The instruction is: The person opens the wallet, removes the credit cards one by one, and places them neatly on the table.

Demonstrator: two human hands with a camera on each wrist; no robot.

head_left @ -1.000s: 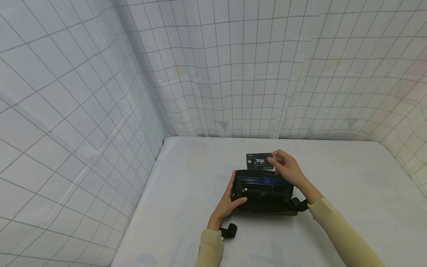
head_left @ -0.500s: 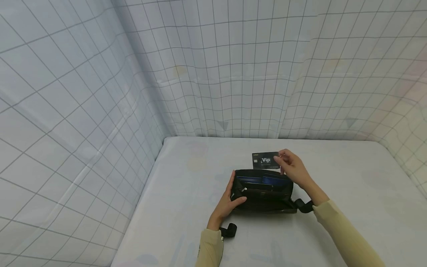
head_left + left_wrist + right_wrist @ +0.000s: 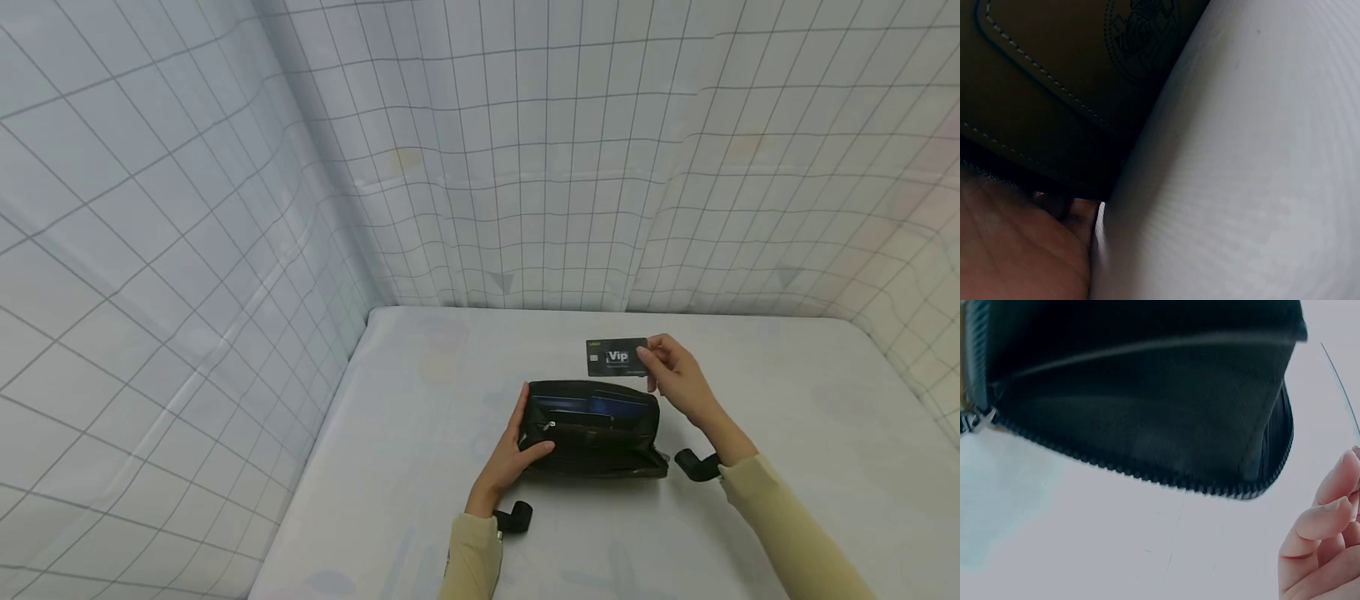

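A black zip wallet, unzipped and gaping, stands on the white table, with blue showing in its inner card slots. My left hand grips its left end, thumb over the near side and fingers along the far side. In the left wrist view the wallet's brownish outer face has pale stitching and a round printed emblem. Beyond the wallet's back edge, my right hand pinches a black "Vip" card by its right end. The right wrist view catches the card nearly edge-on, beside the wallet's zipper teeth.
The white-covered table spreads around the wallet. White grid-patterned curtains rise behind it and along the left. Black wrist cameras are strapped to both wrists.
My right hand has carried the card rightward, from behind the wallet's middle to beyond its right part, apart from the wallet's edge. My left hand and the wallet have hardly moved.
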